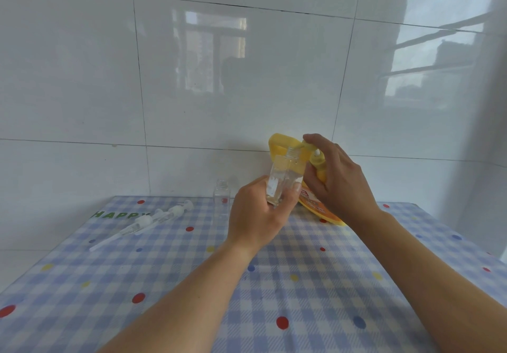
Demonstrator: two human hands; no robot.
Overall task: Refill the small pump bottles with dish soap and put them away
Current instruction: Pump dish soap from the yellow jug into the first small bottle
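Holding the small bottle (279,180) mid-frame above the bench (301,284) in curled left fingers (259,188), right fingers (318,140) clamped round the pump of the dish soap jug (278,140): risk is neck drifting off nozzle, soap spilling onto bench.

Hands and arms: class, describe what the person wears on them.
The left hand and right hand are bare: no gloves, rings, watch or bracelet show. The left forearm and right forearm are bare down to the frame's edge; no sleeve shows.
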